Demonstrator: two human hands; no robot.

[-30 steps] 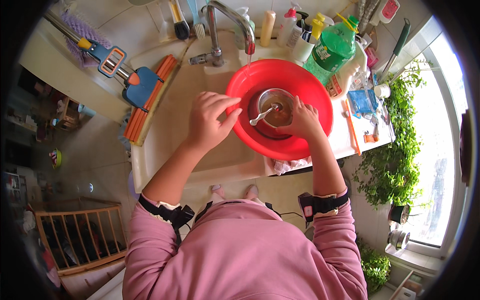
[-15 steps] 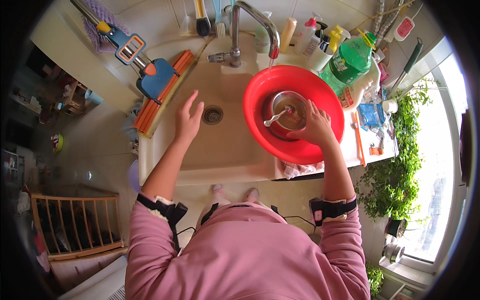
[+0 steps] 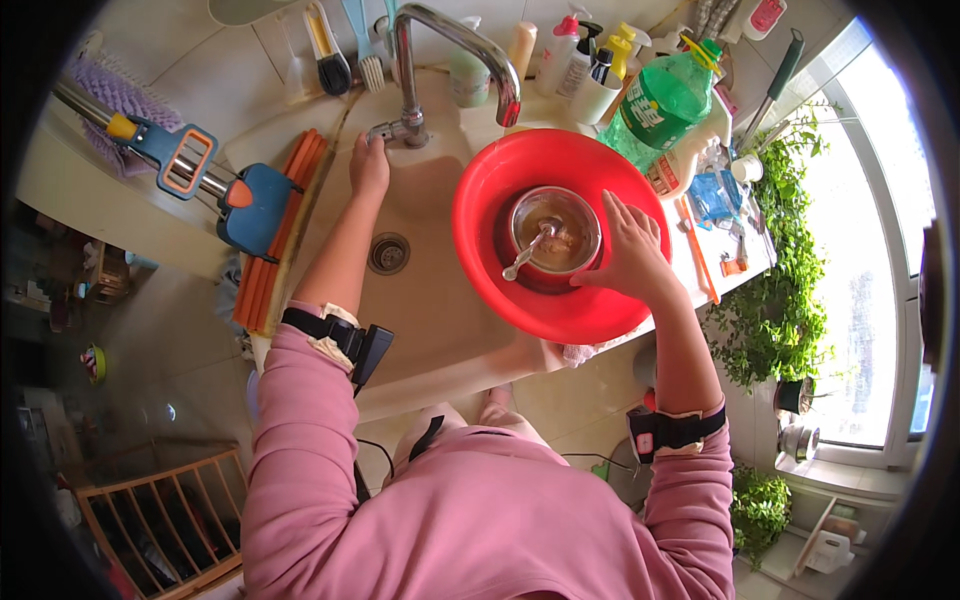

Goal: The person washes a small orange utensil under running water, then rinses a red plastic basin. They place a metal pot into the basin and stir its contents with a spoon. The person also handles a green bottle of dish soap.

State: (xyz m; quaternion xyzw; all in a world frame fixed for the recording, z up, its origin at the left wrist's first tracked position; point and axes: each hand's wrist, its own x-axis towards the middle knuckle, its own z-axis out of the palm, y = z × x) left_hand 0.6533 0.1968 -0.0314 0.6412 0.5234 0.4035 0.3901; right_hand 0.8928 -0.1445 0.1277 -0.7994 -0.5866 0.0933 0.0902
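Observation:
My left hand [image 3: 370,168] reaches to the back of the sink, its fingers closed on the handle [image 3: 383,131] of the chrome faucet [image 3: 455,28]. No water stream shows under the spout. A red plastic basin [image 3: 478,215] stands at the sink's right side. Inside it sits a round metal bowl [image 3: 515,215] holding cloudy brownish liquid, and a spoon [image 3: 521,262] leans over its rim. My right hand [image 3: 640,250] hovers over the basin's right part, fingers spread and thumb near the bowl's edge. Whether the thumb touches the bowl I cannot tell.
A blue mop head with an orange sponge [image 3: 290,190] leans at the sink's left edge. Right of the basin stand a green bottle [image 3: 655,105] and several pump bottles [image 3: 560,55]. An orange toothbrush-like stick [image 3: 697,250] lies nearby. The drain [image 3: 388,253] is mid-sink.
My left hand has moved from above the sink up to the faucet handle and closed on it. The thin water stream from the spout has stopped. My right hand stays by the bowl.

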